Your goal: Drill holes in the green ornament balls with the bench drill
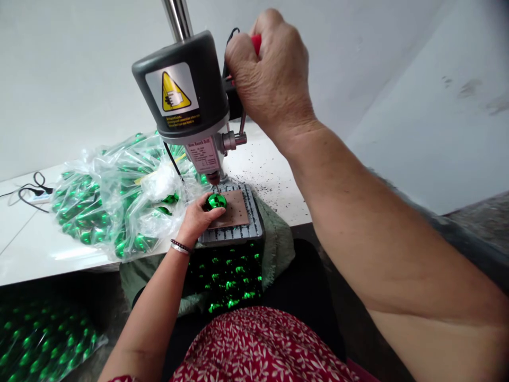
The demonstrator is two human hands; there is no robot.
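A shiny green ball (217, 201) rests on a brown board (237, 208) under a bench drill (181, 87). My left hand (198, 216) grips the ball from the left, thumb in front and fingers behind. The drill bit is right above the ball; I cannot tell whether it touches. My right hand (274, 69) is raised beside the drill's motor housing, wrapped around a red-ended lever handle (256, 44). Below the board lies the drill's grooved metal base (254, 212), strewn with dark shavings.
A clear plastic bag (107, 185) of green balls lies left of the drill on the white table (35, 260). More green balls (230, 284) are below the base, and another bag (43, 339) is at lower left. A power strip (40, 198) with cables sits far left.
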